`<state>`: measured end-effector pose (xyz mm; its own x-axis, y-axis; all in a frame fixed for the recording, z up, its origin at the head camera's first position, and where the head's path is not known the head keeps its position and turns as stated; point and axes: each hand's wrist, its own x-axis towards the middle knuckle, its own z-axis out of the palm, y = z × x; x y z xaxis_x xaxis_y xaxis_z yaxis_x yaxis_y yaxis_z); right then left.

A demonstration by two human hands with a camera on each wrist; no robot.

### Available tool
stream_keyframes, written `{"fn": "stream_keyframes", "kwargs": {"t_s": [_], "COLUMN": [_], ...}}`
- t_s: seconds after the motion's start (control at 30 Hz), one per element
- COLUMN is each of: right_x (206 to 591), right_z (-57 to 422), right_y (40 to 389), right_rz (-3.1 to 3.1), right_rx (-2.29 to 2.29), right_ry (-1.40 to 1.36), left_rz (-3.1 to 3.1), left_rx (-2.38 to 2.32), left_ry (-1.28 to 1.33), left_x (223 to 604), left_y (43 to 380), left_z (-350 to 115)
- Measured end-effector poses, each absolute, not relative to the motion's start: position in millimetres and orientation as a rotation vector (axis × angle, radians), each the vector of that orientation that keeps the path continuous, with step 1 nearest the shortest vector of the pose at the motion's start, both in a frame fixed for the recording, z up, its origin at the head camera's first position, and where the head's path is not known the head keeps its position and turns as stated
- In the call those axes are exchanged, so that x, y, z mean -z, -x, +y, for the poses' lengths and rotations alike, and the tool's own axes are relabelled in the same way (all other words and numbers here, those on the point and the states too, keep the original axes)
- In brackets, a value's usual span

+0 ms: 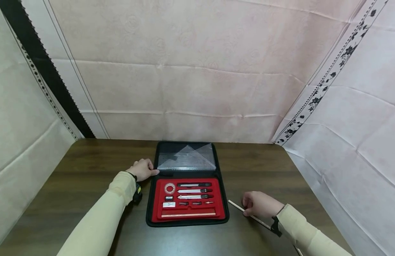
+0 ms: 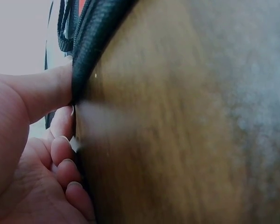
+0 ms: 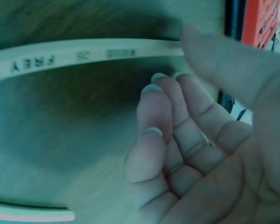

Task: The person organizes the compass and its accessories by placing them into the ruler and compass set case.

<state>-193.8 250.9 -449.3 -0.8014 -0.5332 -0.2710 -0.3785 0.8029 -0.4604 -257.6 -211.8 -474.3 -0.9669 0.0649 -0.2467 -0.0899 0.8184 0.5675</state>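
Observation:
An unzipped black case (image 1: 187, 224) lies spread on the table, its red tray (image 1: 197, 209) facing up. My left hand (image 1: 142, 170) pinches the case's left edge near the fold; the left wrist view shows thumb and index finger on the black fabric rim (image 2: 95, 39). To the right of the case, my right hand (image 1: 261, 204) pinches a pale pencil (image 1: 260, 223) close to one end. Printed lettering runs along this pencil (image 3: 84, 52) in the right wrist view. Another pencil (image 1: 187, 215) lies in the tray's front slot.
Compasses (image 1: 194, 191), a round tape-like ring (image 1: 169, 188) and a white eraser (image 1: 169, 204) sit in the tray. Clear set squares (image 1: 187, 160) fill the lid pocket. Under the right forearm another pale stick (image 1: 298, 250) pokes out. Cloth walls (image 1: 197, 89) border the wooden table (image 1: 248, 163).

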Motion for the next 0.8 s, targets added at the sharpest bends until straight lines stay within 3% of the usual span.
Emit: {"fn": "stream_keyframes", "kwargs": {"t_s": [0.8], "right_x": [470.9], "right_z": [255.1], "right_y": [199.4], "right_rz": [2.673], "right_rx": [0.508], "right_ry": [0.620], "left_rz": [2.730], "left_rx": [-0.897], "left_ry": [0.013], "left_x": [470.2], "left_y": [254.6], "left_z": [-212.0]}}
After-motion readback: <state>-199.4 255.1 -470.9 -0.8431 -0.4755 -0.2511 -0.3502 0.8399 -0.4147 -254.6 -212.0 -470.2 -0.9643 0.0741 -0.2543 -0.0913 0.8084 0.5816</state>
